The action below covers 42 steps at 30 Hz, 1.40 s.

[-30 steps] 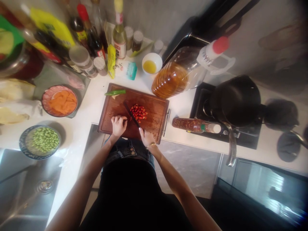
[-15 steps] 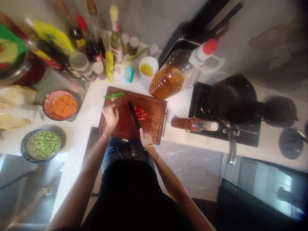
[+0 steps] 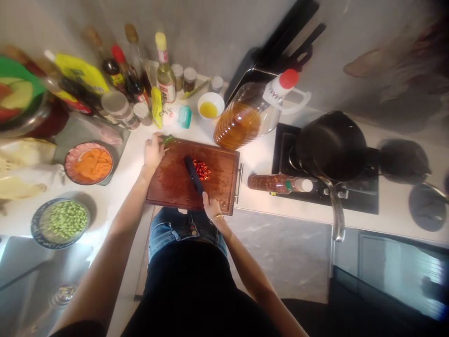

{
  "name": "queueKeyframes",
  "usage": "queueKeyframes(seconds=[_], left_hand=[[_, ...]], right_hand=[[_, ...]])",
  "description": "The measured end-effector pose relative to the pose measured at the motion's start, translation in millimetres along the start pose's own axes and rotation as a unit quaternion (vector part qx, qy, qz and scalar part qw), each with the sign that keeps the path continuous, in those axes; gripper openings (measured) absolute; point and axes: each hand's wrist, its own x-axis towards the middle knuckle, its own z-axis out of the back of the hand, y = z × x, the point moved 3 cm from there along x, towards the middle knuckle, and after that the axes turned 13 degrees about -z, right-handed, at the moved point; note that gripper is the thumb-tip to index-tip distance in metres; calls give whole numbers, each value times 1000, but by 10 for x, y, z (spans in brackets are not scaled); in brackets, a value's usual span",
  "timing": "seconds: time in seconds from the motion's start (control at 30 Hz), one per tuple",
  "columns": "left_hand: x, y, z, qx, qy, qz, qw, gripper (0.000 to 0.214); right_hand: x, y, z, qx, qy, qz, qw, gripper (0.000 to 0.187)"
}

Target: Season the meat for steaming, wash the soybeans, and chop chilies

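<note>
A dark wooden cutting board (image 3: 171, 187) lies on the counter in front of me. My left hand (image 3: 153, 153) is at its far left corner, fingers closed around the end of a green chili pepper (image 3: 169, 139); part of the pepper is hidden by them. In my right hand (image 3: 210, 207), near the front edge of the board, is the handle of a kitchen knife (image 3: 192, 173) with a black blade. The blade points away from me and rests beside a small pile of chopped red chili (image 3: 202, 170).
Left of the board are a plate of sliced carrot (image 3: 91, 164), a bowl of green beans (image 3: 65, 220) and a sink (image 3: 31, 276). Behind stand seasoning bottles, a bowl of yellow liquid (image 3: 209, 109) and an oil jug (image 3: 242, 122). A chili-flake bottle (image 3: 268, 183) and black pan (image 3: 331, 145) are at right.
My left hand has moved away from me to the board's far left corner and taken hold of the green chili pepper. The knife in my right hand stays beside the red chili.
</note>
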Motion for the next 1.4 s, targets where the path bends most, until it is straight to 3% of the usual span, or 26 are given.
queueKeyframes(seconds=[0.13, 0.27, 0.37, 0.63, 0.77, 1.03, 1.2, 1.4], left_hand=[[-535, -400, 98, -30, -17, 15, 999, 34], [-1126, -721, -220, -94, 37, 120, 988, 34], [-1341, -838, -447, -109, 17, 135, 985, 27], [-1472, -835, -565, -80, -23, 86, 993, 8], [-1506, -782, -596, -67, -11, 57, 996, 6], [-1513, -764, -577, -62, 0, 48, 997, 6], [-1514, -752, -576, -84, -10, 73, 994, 9], [-1508, -726, -603, -87, -12, 76, 993, 10]], right_hand=[[4, 7, 59, 17, -3, -1, 1000, 56], [-66, 44, 145, -8, -13, 1, 1000, 53], [-148, 84, 234, -53, -12, 10, 998, 51], [-306, 227, 374, -137, 12, -9, 990, 56], [-178, 369, 283, -109, 25, -4, 994, 61], [98, 594, 23, -43, -10, 27, 999, 64], [29, 453, 108, -10, -22, 36, 999, 58], [-203, 227, 233, -66, 2, 29, 997, 56]])
